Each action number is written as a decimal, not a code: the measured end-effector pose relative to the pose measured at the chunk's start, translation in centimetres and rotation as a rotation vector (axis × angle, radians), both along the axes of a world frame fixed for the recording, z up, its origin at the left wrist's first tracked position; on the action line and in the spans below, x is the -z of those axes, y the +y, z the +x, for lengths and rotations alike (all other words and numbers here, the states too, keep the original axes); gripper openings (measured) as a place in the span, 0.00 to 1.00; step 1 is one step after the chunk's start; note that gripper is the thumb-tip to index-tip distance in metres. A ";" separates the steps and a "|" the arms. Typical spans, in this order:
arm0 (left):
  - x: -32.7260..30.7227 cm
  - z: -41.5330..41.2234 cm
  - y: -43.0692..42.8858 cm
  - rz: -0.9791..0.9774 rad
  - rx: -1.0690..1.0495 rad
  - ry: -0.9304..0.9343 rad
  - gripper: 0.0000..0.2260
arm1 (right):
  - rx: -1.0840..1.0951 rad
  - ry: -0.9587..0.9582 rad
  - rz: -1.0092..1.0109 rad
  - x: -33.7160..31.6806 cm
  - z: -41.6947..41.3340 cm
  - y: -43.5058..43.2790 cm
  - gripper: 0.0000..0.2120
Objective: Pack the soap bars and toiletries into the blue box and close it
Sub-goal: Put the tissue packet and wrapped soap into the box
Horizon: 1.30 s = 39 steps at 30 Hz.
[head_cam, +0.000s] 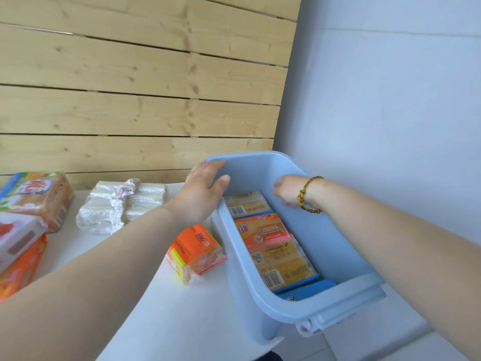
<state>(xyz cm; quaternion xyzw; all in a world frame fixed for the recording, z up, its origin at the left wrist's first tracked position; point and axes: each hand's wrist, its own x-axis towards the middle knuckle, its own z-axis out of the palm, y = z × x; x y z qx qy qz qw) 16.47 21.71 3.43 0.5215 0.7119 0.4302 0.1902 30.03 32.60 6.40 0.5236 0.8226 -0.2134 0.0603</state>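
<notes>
The open blue box (335,238) stands at the table's right edge. Yellow wrapped soap bars (276,256) lie along its bottom. My left hand (201,191) grips the box's left rim near the far corner, thumb inside. My right hand (291,190), with a braided bracelet at the wrist, reaches down inside the far end over a soap bar (246,204); whether it holds anything is hidden. An orange soap pack (195,252) lies on the table just left of the box.
A white wrapped bundle (122,204) lies at the back of the white table (166,316). Several packs are stacked at the far left (28,220). A wooden plank wall stands behind, a pale wall to the right.
</notes>
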 end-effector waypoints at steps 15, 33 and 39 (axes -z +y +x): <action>2.8 -7.1 -21.2 -0.020 -0.501 0.114 0.10 | -0.439 0.504 0.157 -4.4 -5.2 -14.8 0.16; 9.7 -12.9 -30.9 -0.299 -0.494 0.006 0.39 | -0.648 0.143 -0.330 11.0 -19.0 -27.4 0.41; 9.9 -13.1 -31.2 -0.267 -0.524 0.071 0.40 | -0.847 -0.137 -0.162 9.2 -20.3 -28.1 0.39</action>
